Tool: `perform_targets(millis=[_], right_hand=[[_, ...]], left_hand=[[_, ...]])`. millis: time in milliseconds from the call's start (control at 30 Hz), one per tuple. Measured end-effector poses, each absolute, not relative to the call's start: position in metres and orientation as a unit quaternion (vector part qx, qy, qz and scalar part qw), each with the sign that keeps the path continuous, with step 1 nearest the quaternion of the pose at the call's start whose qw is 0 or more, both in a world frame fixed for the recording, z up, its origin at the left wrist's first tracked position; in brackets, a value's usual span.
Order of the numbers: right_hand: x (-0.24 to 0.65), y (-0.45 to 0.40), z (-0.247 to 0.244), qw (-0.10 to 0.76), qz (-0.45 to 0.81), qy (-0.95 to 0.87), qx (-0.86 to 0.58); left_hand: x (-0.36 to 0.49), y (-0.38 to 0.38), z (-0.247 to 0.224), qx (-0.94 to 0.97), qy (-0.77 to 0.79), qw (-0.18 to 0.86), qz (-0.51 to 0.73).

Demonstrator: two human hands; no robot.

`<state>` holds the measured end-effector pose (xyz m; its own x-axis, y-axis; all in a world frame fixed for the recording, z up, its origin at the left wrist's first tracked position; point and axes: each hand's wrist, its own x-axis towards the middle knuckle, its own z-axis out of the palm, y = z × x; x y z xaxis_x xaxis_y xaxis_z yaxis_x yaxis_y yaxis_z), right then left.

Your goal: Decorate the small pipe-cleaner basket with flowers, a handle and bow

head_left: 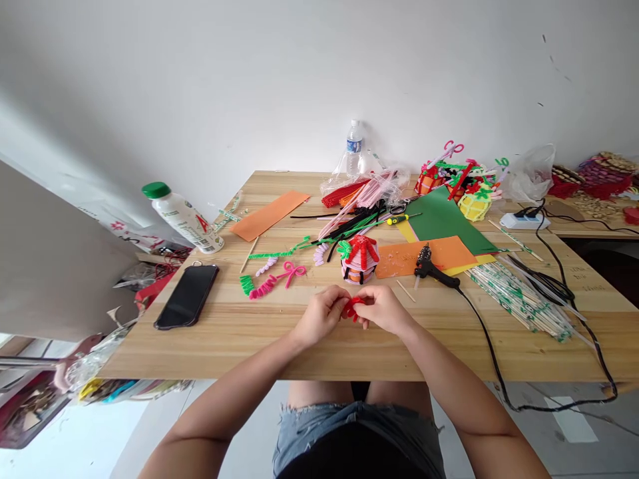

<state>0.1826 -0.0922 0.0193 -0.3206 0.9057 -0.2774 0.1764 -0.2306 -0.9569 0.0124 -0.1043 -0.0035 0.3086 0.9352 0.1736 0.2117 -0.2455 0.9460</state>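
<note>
Near the table's front edge, my left hand [322,314] and my right hand [383,309] meet, both closed on a small red pipe cleaner piece [354,309] that is bent into loops. Fingers cover part of it. Just beyond them stands a little pink and red pipe cleaner house [360,259] with a green tuft at its upper left. To the left lie a coiled green and pink pipe cleaner [263,287], a pink bow [294,273] and a green wrapped stem [272,255].
A black glue gun [435,271] rests on an orange sheet [399,259], its cord running over the right edge. Wrapped sticks [519,299] lie right. A phone [186,296] and a white bottle [184,219] are left. Behind are pipe cleaner bundles [349,193] and a yellow-handled screwdriver [398,219].
</note>
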Motion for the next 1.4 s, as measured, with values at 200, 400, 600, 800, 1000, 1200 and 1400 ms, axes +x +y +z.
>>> perform_targets(millis=[200,400,600,800,1000,1200,1400], right_hand=[[0.189,-0.09,0.024,0.287,0.635,-0.542,-0.469],[0.193,-0.087,0.019,0.305,0.641,-0.561,-0.426],[0.188,-0.087,0.012,0.396,0.631,-0.509,-0.432],[0.183,-0.093,0.011,0.376,0.584,-0.54,-0.475],[0.187,-0.093,0.015,0.387,0.538,-0.565,-0.491],[0.191,-0.092,0.02,0.335,0.538,-0.588,-0.503],[0.192,-0.093,0.024,0.289,0.556,-0.595,-0.503]], left_hand=[[0.016,-0.104,-0.003,0.561,0.38,0.609,0.413],[0.019,-0.102,-0.001,0.478,0.365,0.675,0.428],[0.023,-0.099,-0.003,0.369,0.412,0.663,0.505],[0.023,-0.1,-0.003,0.337,0.414,0.658,0.53],[0.02,-0.099,-0.002,0.366,0.394,0.691,0.484],[0.023,-0.1,-0.001,0.398,0.418,0.676,0.458],[0.024,-0.103,-0.001,0.464,0.416,0.669,0.405]])
